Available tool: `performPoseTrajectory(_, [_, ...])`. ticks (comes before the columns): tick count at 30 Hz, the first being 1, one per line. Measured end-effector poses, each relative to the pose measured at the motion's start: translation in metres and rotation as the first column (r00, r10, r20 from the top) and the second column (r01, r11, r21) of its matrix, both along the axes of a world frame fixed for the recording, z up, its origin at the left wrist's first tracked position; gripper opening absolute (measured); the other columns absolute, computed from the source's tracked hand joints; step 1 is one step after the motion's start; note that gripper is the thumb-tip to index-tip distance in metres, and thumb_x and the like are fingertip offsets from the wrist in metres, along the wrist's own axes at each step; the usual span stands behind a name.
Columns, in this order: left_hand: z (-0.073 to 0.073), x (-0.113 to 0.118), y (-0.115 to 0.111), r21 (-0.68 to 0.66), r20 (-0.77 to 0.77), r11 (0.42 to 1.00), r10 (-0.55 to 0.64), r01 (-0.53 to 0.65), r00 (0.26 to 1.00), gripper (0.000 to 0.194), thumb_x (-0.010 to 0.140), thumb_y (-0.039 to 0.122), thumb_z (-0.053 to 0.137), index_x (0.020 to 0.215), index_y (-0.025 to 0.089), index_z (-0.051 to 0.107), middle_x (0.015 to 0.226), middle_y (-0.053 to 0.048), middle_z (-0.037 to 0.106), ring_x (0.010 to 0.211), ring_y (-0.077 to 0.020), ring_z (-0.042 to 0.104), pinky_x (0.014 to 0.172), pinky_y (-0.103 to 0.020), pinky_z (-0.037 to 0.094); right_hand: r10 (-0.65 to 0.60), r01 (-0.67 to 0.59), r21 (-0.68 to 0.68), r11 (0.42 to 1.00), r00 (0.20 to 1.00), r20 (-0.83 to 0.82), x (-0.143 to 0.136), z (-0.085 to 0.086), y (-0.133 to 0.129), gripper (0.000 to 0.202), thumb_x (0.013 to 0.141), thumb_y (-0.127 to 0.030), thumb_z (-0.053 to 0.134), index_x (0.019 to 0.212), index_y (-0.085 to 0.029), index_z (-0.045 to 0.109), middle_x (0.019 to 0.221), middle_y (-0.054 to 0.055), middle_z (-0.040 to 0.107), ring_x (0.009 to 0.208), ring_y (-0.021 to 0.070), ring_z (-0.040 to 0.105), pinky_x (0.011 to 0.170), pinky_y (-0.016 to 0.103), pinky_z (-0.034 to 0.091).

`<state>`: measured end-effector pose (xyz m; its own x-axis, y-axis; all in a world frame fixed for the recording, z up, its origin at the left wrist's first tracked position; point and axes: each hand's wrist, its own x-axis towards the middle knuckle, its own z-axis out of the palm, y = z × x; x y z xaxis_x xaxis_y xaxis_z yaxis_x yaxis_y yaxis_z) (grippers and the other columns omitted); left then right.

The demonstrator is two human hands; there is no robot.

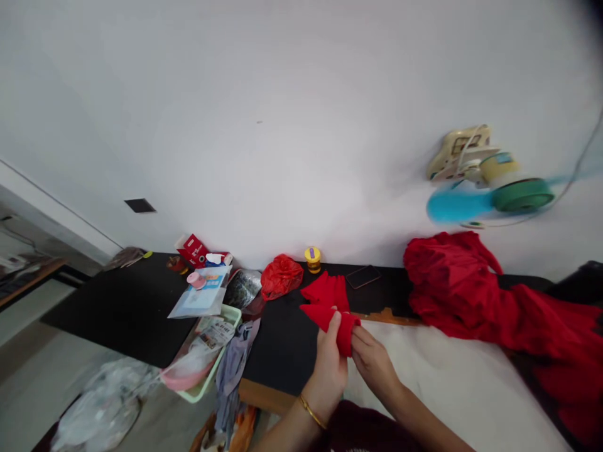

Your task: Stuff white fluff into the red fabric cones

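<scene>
Close to my body I hold a folded red fabric piece [346,333], rolled into a short tube with a pointed end toward the left. My left hand [331,355] grips it from the left side, thumb pressed on top. At its right edge, the fingers of my right hand [372,359] are closed on the rim, with some fingertips hidden by the cloth. Just beyond lie more red fabric pieces [330,290] on the black tabletop [287,339]. A gold bracelet [311,411] circles my left wrist.
Heaped red cloth [452,276] spreads along the right side, beside a white surface [424,364]. A fan [522,194] with blurred blue blades hangs on the wall. Behind my hands are a phone [363,277], a yellow-lidded jar [313,259] and a red plastic bag [281,277]. A green basket [205,384] stands left.
</scene>
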<state>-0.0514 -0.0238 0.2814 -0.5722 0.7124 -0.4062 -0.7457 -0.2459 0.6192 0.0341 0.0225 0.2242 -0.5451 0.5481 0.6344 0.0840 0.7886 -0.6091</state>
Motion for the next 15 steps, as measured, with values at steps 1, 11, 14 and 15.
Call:
performPoseTrajectory(1, [0.001,0.001,-0.002,-0.001,-0.061,1.000,0.006,-0.006,0.998,0.041,0.069,0.027,0.082,0.106,0.016,0.069,0.115,-0.012,0.071,0.108,-0.0250,0.066,0.102,-0.036,0.047,0.013,-0.015,0.062,0.998,0.999,0.037,0.000,-0.002,0.000,0.034,0.090,-0.008,0.043,0.104,-0.022,0.070,0.105,0.010,0.072,0.104,0.0238,0.069,0.087,0.037,0.060])
performPoseTrajectory(11, [0.014,-0.001,-0.025,-0.063,-0.310,0.974,-0.228,0.219,0.923,0.043,0.067,0.024,0.083,0.107,0.013,0.070,0.107,-0.016,0.072,0.101,-0.0306,0.067,0.094,-0.040,0.050,0.010,-0.039,0.211,0.977,0.991,0.137,0.013,-0.014,-0.006,0.036,0.085,-0.008,0.038,0.100,-0.019,0.069,0.079,0.009,0.075,0.068,0.0220,0.072,0.060,0.031,0.061])
performPoseTrajectory(14, [0.017,-0.009,-0.030,-0.006,-0.257,0.956,-0.284,0.293,0.924,0.032,0.076,0.039,0.075,0.093,0.011,0.072,0.096,-0.017,0.074,0.089,-0.0300,0.070,0.086,-0.041,0.052,0.038,-0.058,0.166,0.984,0.992,0.122,0.013,-0.016,-0.011,0.032,0.088,-0.012,0.040,0.099,-0.022,0.069,0.080,0.008,0.076,0.068,0.0221,0.072,0.062,0.032,0.061])
performPoseTrajectory(15, [0.017,-0.010,-0.031,-0.021,-0.250,0.955,-0.290,0.295,0.924,0.031,0.077,0.039,0.074,0.089,0.011,0.072,0.091,-0.017,0.074,0.085,-0.0297,0.070,0.084,-0.041,0.053,0.052,-0.067,0.108,0.992,0.990,0.132,0.011,-0.017,-0.013,0.033,0.088,-0.013,0.041,0.103,-0.023,0.069,0.084,0.007,0.076,0.072,0.0226,0.073,0.064,0.033,0.062])
